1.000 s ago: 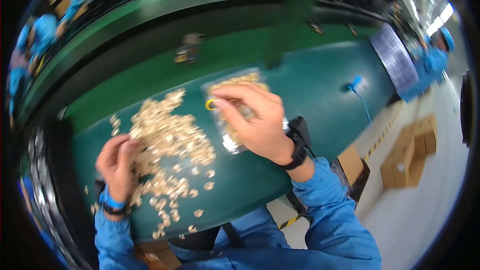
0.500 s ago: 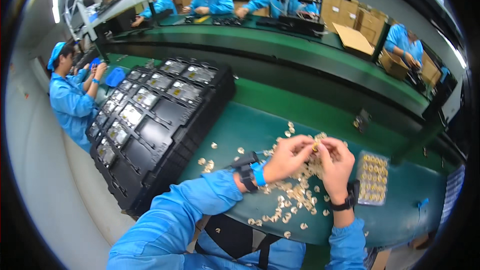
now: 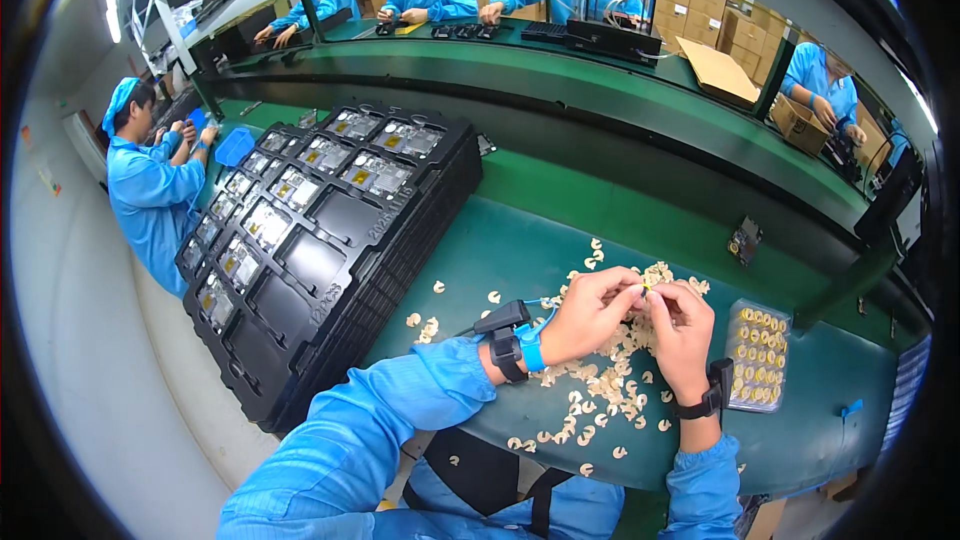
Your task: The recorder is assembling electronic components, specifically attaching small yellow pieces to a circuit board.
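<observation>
Above a scatter of small cream C-shaped pieces (image 3: 600,405), my two hands meet fingertip to fingertip. My left hand (image 3: 592,318) and my right hand (image 3: 684,332) are both closed in a pinch on one small yellow part (image 3: 647,288), mostly hidden by the fingers. A dark edge shows beside the yellow; its exact kind cannot be made out. Right of my right hand lies a clear plastic tray (image 3: 752,404) holding rows of round yellow-and-silver parts (image 3: 757,352). A blue strap (image 3: 529,348) with a cord circles my left wrist.
A stack of black trays (image 3: 400,250) stands at left, circuit boards (image 3: 295,188) in several pockets. A small board assembly (image 3: 744,240) lies on the green bench (image 3: 520,240) near the back ledge. One co-worker (image 3: 155,185) works at far left; others are across the line.
The view has shifted slightly, so the bench things sit a little differently in the picture. My hands stay together, still pinching the small yellow part, with the fingers slightly repositioned.
</observation>
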A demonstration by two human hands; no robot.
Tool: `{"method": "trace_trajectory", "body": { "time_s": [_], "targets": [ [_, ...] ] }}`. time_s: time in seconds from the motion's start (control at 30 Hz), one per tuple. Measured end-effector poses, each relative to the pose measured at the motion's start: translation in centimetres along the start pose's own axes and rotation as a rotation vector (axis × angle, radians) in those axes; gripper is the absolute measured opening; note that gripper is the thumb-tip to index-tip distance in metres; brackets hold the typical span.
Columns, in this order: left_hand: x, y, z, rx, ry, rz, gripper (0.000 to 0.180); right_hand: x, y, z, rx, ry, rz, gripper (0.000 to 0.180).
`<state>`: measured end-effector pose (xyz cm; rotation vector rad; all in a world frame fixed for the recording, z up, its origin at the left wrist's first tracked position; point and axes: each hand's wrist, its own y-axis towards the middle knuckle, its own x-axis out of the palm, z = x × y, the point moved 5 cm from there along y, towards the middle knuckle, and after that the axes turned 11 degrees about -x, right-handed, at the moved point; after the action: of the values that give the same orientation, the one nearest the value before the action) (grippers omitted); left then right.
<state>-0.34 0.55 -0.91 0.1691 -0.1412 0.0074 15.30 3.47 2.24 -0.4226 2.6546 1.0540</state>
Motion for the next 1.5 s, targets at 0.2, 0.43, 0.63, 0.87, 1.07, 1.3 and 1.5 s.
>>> {"method": "trace_trajectory", "body": {
  "time_s": [0.2, 0.43, 0.63, 0.87, 1.07, 1.3, 1.5],
  "targets": [
    [0.0, 0.6, -0.8, 0.058, 0.116, 0.037, 0.019, -0.8, -0.1, -0.1, -0.11, -0.117, -0.07, 0.008],
    [-0.5, 0.7, -0.5, -0.057, 0.087, -0.005, 0.017, -0.2, 0.2, 0.5, -0.122, 0.028, -0.054, 0.01],
    [0.6, 0.8, -1.0, -0.089, 0.086, -0.057, 0.024, -0.8, -0.4, 0.5, -0.098, -0.002, 0.007, 0.008],
    [0.4, 0.3, -0.2, -0.059, 0.141, -0.002, 0.024, -0.4, -0.6, 0.1, -0.124, -0.025, 0.06, 0.008],
    [0.6, 0.2, 0.0, -0.001, 0.135, 0.067, 0.017, -0.5, -0.8, -0.6, -0.232, -0.147, 0.092, 0.011],
    [0.3, 0.5, 0.3, -0.051, 0.177, -0.037, 0.025, -0.5, -0.6, -0.9, -0.217, -0.109, 0.069, 0.012],
    [0.8, 0.6, -0.1, -0.024, 0.162, -0.191, 0.031, -0.6, -0.6, -0.9, -0.183, -0.077, 0.093, 0.012]
  ]
}}
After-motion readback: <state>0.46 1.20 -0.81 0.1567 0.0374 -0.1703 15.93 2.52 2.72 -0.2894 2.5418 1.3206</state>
